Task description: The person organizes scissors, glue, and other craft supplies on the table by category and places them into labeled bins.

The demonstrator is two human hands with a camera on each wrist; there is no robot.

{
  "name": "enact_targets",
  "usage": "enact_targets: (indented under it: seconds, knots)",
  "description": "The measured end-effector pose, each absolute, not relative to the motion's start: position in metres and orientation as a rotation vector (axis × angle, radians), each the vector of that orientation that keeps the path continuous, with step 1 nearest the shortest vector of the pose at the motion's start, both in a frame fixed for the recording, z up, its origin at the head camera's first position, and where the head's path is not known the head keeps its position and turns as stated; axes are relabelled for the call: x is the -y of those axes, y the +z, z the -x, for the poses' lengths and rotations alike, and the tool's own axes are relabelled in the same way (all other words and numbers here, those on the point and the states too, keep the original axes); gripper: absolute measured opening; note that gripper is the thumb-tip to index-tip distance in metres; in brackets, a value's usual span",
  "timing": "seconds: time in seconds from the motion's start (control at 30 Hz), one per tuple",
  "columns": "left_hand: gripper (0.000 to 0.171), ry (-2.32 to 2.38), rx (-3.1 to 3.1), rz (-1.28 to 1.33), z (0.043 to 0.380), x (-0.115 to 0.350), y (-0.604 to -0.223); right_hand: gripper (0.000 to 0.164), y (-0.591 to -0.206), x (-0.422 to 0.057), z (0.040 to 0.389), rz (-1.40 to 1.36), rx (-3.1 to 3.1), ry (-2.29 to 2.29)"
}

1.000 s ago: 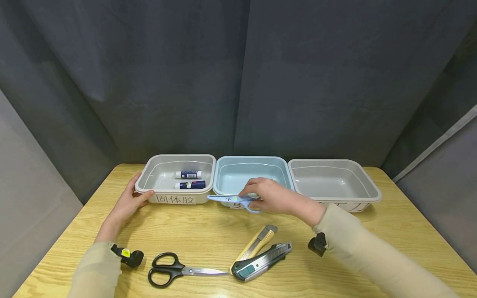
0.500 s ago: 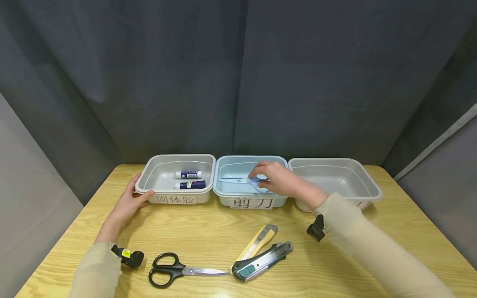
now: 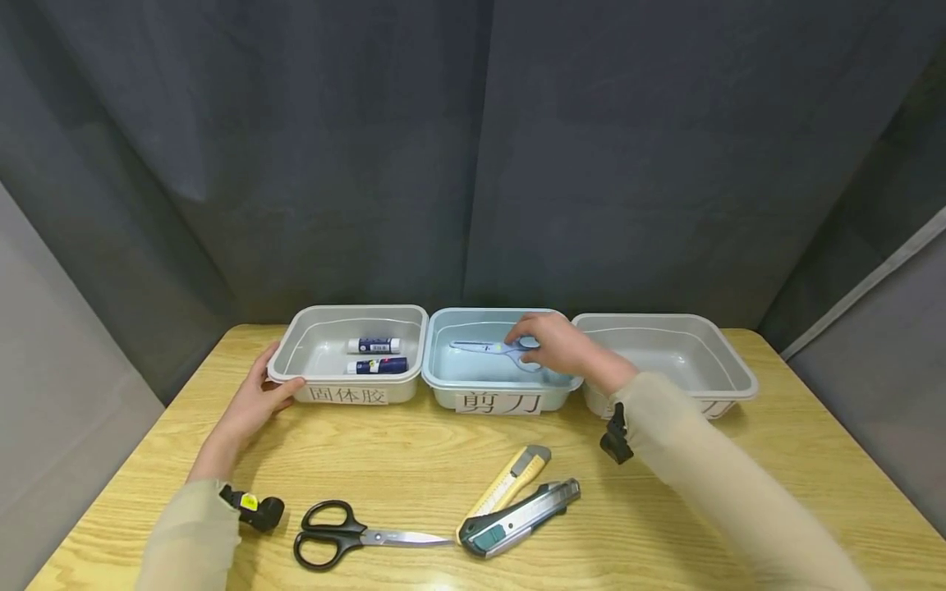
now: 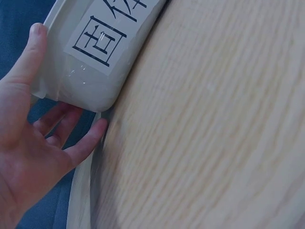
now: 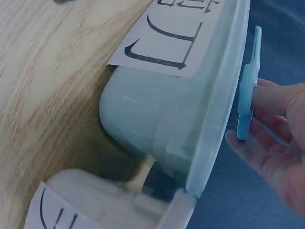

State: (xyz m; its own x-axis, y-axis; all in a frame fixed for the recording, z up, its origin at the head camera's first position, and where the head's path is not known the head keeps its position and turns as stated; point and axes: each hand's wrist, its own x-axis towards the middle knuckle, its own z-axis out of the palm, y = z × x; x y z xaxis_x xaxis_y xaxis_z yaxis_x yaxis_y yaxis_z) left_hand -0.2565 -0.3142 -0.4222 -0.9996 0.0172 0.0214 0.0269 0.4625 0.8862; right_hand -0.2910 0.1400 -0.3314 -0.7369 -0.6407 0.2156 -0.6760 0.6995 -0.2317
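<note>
My right hand holds a pair of light blue scissors by the handles, over the blue bin in the middle. In the right wrist view, thumb and fingers pinch the scissors just above that bin's rim. My left hand grips the near left corner of the left grey bin. The left wrist view has the thumb along the bin's rim and the other fingers at its end wall. Two dark blue glue sticks lie inside this bin.
Another grey bin stands at the right end of the row. On the wooden table in front lie black-handled scissors, a yellow utility knife and a black and grey utility knife. A dark curtain hangs behind.
The right hand has carried the light blue scissors from in front of the blue bin back over it, then slightly right. The left hand stays at the grey bin's corner.
</note>
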Motion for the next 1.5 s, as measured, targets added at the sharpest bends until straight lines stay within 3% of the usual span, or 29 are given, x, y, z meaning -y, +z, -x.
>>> enact_targets:
  seconds: [0.5,1.33,1.5]
  knots:
    - [0.087,-1.587,2.676,0.042,0.256,0.313,-0.424,0.028,-0.363,-0.131,0.315,-0.957,2.962,0.435]
    - [0.085,-1.656,2.644,0.043,0.256,0.308,-0.425,0.028,-0.385,-0.131,0.333,-0.741,3.124,0.498]
    - [0.084,-1.662,2.644,0.052,0.256,0.306,-0.424,0.035,-0.386,-0.131,0.332,-0.694,3.154,0.521]
